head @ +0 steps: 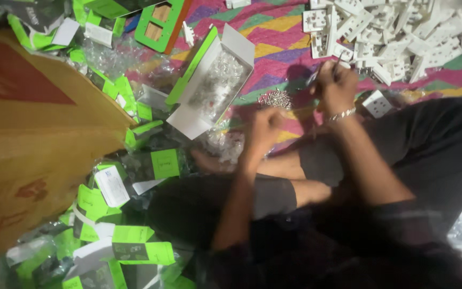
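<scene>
Presently I log: right hand (337, 85) gripping a thin tool, twelve o'clock; left hand (266, 128) fisted, contents unclear. Screws (275, 98) lie between them. White switch plates (402, 37) heaped at one o'clock; open box (212, 80) at eleven, bagged parts inside. Much seemingly remains.

Person's in dark trousers, w/ a dark short sleeve (274, 198) at the upper arm; forearms bare. Silver chain bracelet (342, 114) on right wrist. Left hand (266, 128), right hand (337, 85): no gloves, no rings visible.
</scene>
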